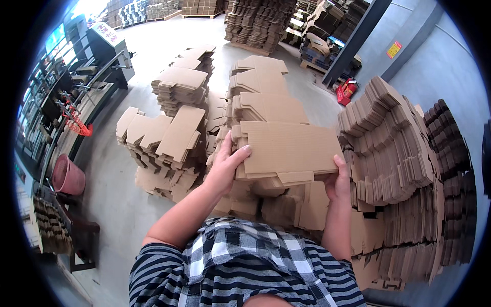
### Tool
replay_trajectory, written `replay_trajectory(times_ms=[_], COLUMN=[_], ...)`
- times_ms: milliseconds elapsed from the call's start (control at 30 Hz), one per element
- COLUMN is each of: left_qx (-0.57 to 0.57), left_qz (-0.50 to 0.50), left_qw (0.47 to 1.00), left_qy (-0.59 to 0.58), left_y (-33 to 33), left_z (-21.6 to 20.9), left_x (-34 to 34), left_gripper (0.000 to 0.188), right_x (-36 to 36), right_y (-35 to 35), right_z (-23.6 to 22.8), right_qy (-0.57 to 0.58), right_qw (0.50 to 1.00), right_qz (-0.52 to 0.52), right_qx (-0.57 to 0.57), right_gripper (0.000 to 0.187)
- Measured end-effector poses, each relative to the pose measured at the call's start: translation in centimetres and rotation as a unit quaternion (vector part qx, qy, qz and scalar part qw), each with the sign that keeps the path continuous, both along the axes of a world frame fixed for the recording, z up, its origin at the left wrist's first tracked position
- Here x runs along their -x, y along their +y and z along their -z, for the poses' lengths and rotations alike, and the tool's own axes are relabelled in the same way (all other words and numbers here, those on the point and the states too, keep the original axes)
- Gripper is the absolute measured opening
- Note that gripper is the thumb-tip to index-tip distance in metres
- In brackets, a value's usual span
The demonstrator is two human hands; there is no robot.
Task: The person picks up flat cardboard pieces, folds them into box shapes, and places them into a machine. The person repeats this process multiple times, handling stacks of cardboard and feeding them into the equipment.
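A bundle of flat die-cut cardboard sheets (291, 148) is held level in front of my body. On its left end my left hand (225, 162) grips with the thumb on top and the fingers along the side. My right hand (338, 179) clasps the right end, thumb at the top edge and the other fingers partly hidden beneath. Just beyond the bundle lie more stacked cardboard sheets (266, 106) in a staggered row. To the left stands another group of cardboard stacks (181, 130), with notched flaps showing at their edges.
Tall piles of cardboard (388, 148) rise close on my right by the wall. A machine (87, 71) and a pink bucket (68, 175) stand at the left. Farther off are a grey column (358, 41), a red fire extinguisher (347, 92) and a large cardboard stack (258, 25) on a pallet.
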State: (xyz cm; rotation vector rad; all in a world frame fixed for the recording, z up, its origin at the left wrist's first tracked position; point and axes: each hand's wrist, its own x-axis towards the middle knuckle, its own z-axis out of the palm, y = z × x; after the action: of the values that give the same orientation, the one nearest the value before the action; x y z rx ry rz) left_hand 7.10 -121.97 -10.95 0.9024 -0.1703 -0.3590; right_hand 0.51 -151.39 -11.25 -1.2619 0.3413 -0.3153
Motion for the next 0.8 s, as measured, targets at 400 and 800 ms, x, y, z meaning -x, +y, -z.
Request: replay_trajectory(times_ms=[400, 800], left_qx=[-0.002, 0.025], left_qz=[-0.003, 0.029], left_qw=[1.0, 0.998], left_qy=[-0.003, -0.046], left_y=[1.9, 1.6], left_z=[-1.6, -0.2], left_x=[-0.6, -0.2], left_gripper=[0.07, 0.075], right_x=[0.8, 1.5], right_y=[3.2, 3.1], right_z=[-3.6, -6.8], right_qy=[-0.023, -0.134], right_qw=[0.994, 0.988], right_qz=[0.023, 0.059], right_qx=[-0.107, 0.046], right_gripper=[0.059, 0.06])
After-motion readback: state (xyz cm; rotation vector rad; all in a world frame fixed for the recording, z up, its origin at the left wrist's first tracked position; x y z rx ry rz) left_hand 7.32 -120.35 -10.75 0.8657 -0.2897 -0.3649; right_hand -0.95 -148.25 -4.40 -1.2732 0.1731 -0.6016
